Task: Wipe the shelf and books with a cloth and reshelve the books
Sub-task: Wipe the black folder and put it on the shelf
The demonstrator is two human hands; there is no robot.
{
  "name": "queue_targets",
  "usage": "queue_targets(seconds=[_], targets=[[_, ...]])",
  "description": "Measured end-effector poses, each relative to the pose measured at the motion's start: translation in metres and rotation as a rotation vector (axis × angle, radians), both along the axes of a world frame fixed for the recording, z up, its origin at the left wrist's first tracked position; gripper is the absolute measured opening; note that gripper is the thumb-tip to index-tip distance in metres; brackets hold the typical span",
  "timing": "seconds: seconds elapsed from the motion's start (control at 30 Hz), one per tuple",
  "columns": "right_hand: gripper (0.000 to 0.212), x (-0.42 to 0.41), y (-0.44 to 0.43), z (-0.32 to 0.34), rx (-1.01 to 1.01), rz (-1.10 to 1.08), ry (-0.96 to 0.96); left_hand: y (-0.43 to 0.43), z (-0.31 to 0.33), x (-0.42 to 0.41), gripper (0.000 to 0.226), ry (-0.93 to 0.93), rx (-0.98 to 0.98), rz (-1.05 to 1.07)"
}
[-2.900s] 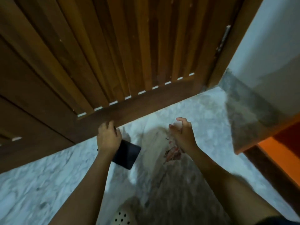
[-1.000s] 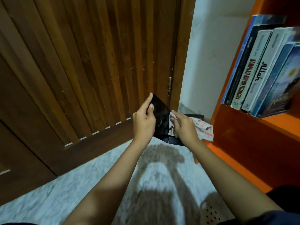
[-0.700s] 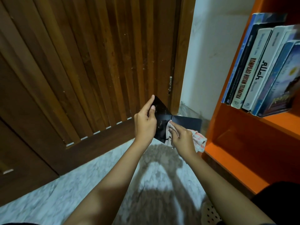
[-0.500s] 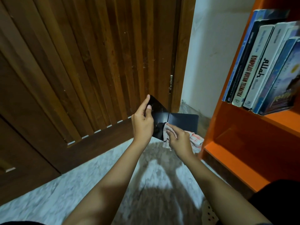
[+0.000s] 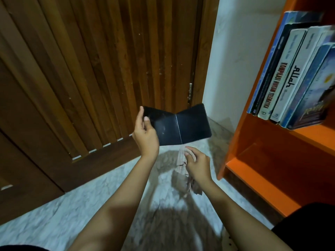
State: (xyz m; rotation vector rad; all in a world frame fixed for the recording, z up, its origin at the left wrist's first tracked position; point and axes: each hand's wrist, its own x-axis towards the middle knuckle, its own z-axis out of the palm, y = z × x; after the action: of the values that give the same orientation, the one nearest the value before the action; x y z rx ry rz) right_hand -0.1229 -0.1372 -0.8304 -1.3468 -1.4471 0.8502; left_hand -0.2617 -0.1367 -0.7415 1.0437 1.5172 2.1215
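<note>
The right hand (image 5: 198,164) is curled round a pale cloth (image 5: 181,159) that hangs below it. Just above and left, the left hand (image 5: 146,136) pinches the left edge of an open black book (image 5: 183,125). Right of both hands stands the orange shelf (image 5: 241,134), books (image 5: 293,75) leaning on its upper board; beyond, a wooden door (image 5: 108,69).

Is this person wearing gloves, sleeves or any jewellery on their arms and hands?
No gloves: the left hand and right hand are bare, with no ring, watch or bracelet showing. The left forearm and right forearm are bare too, no sleeve in view. The left thumbnail looks short and unpainted.
</note>
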Motion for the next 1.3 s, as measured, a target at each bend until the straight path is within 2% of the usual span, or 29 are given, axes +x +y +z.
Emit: queue_targets(seconds=[0.13,0.37,0.43,0.77,1.3], targets=[[0.027,-0.005,-0.009,0.022,0.115,-0.035,0.165,0.002,0.001,-0.009,0.037,0.016,0.032,0.051],[0.027,-0.031,0.017,0.058,0.189,-0.199,0.431,-0.008,-0.009,-0.008,0.037,-0.016,0.021,-0.112],[0.027,-0.036,0.026,0.057,0.196,-0.219,0.405,-0.011,-0.010,-0.012,0.034,-0.054,0.039,-0.176],[0.033,-0.057,0.046,0.058,0.189,-0.275,0.392,-0.016,0.003,-0.016,0.033,0.032,0.007,-0.374],[0.037,-0.076,0.040,0.081,0.451,0.136,0.206,0.000,0.020,-0.035,0.037,0.046,-0.098,-0.611]])
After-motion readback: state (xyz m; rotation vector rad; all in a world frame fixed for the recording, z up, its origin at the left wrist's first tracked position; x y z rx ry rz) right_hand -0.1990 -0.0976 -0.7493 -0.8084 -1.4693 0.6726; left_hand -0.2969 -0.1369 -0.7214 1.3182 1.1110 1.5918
